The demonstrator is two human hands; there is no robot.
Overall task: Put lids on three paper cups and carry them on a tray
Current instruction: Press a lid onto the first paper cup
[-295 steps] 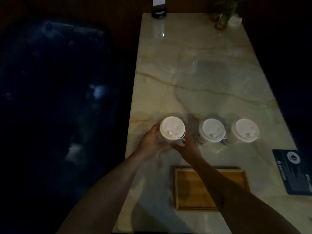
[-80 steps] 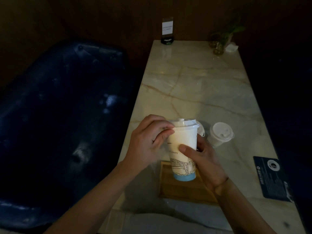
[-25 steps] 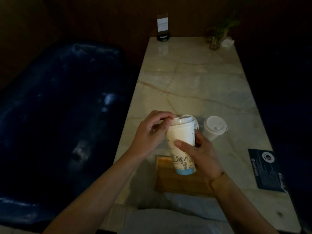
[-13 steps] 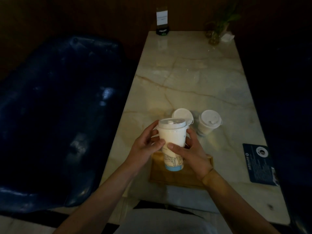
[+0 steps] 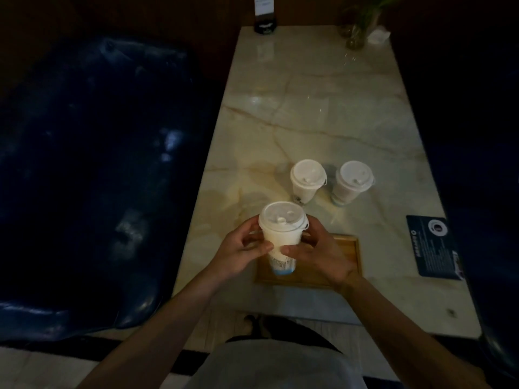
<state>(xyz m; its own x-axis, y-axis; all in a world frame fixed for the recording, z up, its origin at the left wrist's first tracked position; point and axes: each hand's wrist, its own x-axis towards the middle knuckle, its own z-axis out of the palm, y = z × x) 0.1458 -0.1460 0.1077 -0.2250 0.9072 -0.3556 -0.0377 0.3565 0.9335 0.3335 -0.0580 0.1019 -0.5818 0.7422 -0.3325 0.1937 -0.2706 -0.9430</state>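
Head view: both hands, the left hand (image 5: pixel 238 254) and the right hand (image 5: pixel 314 255), curl around a lidded paper cup (image 5: pixel 281 237) held over the left end of the wooden tray (image 5: pixel 348 256). A second ago the left fingers were working at its rim; now the lid (image 5: pixel 282 217) looks seated. Two more capped cups (image 5: pixel 307 181) (image 5: pixel 352 182) wait beyond on the marble worktop (image 5: pixel 323 108). Lidding appears finished; loading the tray likely comes next.

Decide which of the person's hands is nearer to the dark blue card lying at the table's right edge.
Right. The right hand grips the lidded cup over the wooden tray, on the side facing the card. The left hand grips the cup's far side, further from it.
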